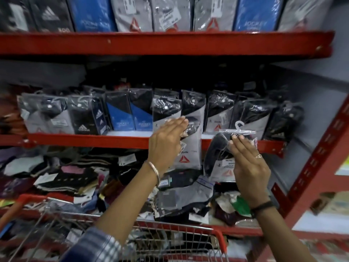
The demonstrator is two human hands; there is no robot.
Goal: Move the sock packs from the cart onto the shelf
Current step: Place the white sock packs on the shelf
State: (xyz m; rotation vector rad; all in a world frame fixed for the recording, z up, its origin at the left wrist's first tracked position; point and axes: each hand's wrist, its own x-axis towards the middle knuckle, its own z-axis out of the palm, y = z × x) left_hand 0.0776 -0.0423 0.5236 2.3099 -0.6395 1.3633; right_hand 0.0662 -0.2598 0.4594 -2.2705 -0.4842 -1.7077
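Observation:
My left hand (166, 142) holds a grey and black sock pack (190, 148) with a red triangle logo against the front edge of the red middle shelf (90, 139), fingers stretched over its top. My right hand (249, 165) grips a second sock pack (219, 159), dark with a clear plastic hook on top, just to the right and slightly lower. A row of upright sock packs (122, 112) stands on that shelf behind both hands. The red wire cart (170, 235) is below my forearms.
Boxed packs fill the top shelf (170, 42). The lower shelf holds a loose heap of mixed socks (75, 178). A red upright post (311, 163) bounds the shelf on the right, with a grey wall behind it.

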